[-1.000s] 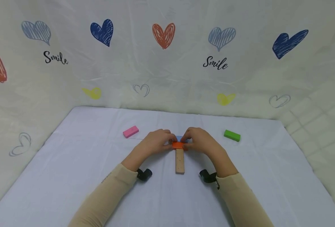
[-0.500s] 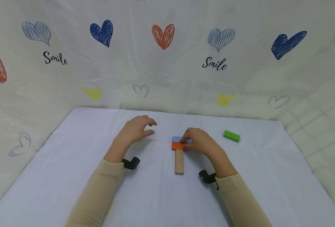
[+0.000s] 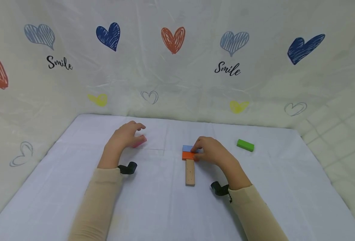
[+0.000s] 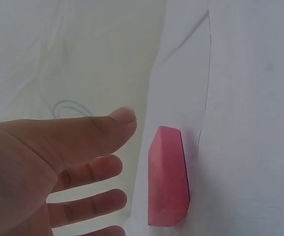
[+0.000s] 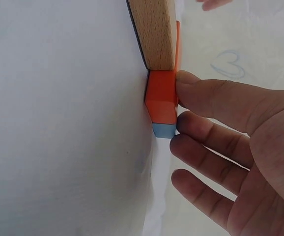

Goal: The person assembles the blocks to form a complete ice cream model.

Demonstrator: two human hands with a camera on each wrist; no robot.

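My left hand (image 3: 123,136) is at the pink block (image 3: 140,141), its thumb overlapping the block in the head view. In the left wrist view the pink block (image 4: 168,179) lies just beyond the spread thumb and fingers, with a gap showing. My right hand (image 3: 213,150) rests its thumb on the orange block (image 5: 162,91) and its fingertips by the blue block (image 5: 164,130). These two blocks lie flat side by side, the blue (image 3: 187,148) behind the orange; my hand hides their right ends. A plain wooden block (image 3: 190,172) extends from the orange block toward me.
A green block (image 3: 245,145) lies on the white-covered table (image 3: 273,187) to the right of my right hand. Behind the table hangs a pale cloth (image 3: 195,100) printed with hearts. Each wrist wears a black camera mount, such as the left mount (image 3: 127,168).
My left hand has left the orange and blue blocks and moved left to the pink block. My right hand stays on the orange and blue blocks.
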